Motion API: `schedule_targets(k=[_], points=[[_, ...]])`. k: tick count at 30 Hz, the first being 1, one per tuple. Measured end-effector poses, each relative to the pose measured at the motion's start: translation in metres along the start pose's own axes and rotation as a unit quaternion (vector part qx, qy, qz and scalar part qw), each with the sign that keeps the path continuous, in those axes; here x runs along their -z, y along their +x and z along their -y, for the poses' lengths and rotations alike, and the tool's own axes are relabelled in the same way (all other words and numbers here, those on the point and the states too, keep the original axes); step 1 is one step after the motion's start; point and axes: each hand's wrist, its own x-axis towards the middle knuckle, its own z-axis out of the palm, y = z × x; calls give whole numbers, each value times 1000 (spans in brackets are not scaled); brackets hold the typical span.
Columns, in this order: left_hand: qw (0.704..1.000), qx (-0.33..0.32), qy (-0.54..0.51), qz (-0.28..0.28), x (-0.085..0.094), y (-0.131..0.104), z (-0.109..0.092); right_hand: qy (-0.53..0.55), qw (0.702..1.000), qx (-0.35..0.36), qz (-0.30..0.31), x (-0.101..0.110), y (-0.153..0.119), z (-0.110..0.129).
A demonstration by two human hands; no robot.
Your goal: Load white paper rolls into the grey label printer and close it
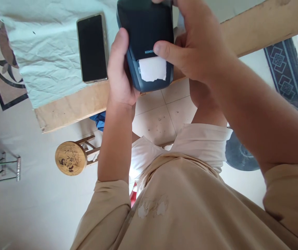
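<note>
A dark label printer (149,33) with partly covered "NIIMBO" lettering is held up near the table edge. From its slot sticks a piece of white label paper (152,69) with a torn lower edge. My left hand (121,69) is closed around the printer's left side, thumb along the edge. With its thumb on the front beside the lettering, my right hand (190,48) grips the right side; some of its fingers are hidden behind or cut off by the top of the view. A smartphone (93,48) with a dark screen lies left of the printer.
A pale green cloth (52,52) covers the wooden table (70,109). Below stand a round wooden stool (70,158) at left and a dark round seat (240,152) at right. A green metal frame (2,168) and part of another person are at the far left.
</note>
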Motion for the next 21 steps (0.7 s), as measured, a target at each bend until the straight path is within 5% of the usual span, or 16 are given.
schedule_targets(k=[3, 8, 21], points=[[997, -29, 3, 77, 2, 1, 0, 3, 1000, 22, -18, -4, -4, 1], [998, -16, 38, 46, 11, 4, 4, 4, 996, 51, -78, -8, -10, -3], [1000, -1, -12, 11, 4, 6, -1, 24, 997, -1, -70, -11, -19, -9]])
